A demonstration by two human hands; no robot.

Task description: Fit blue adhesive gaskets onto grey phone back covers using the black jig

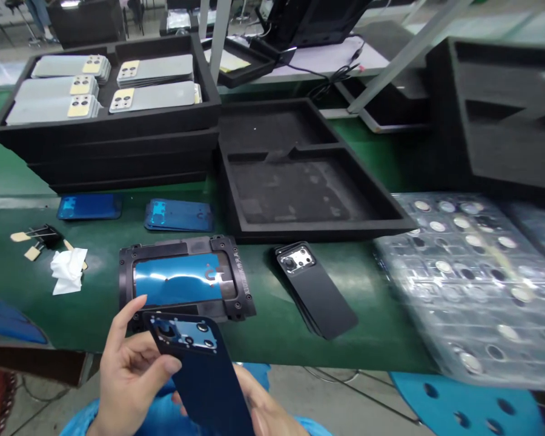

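A dark phone back cover (204, 375) with a camera cutout area at its top is held tilted over the table's near edge. My left hand (129, 369) grips its left edge, the thumb at the front and the index finger raised toward the jig. Along the cover's lower right edge, my right hand (266, 402) is closed on it, partly cut off by the frame. Just beyond the cover lies a black jig (243, 284) with a blue film sheet (177, 278) in its recess. To the right rests a small stack of dark phone back covers (318, 297).
Black foam trays (118, 145) at the back left hold pale panels. A black foam tray (281, 188) stands mid-table. Two piles of blue film pieces (91, 207) (179, 215), a crumpled tissue (68, 270) and a binder clip (48, 235) lie left. Clear plastic trays (472, 290) fill the right.
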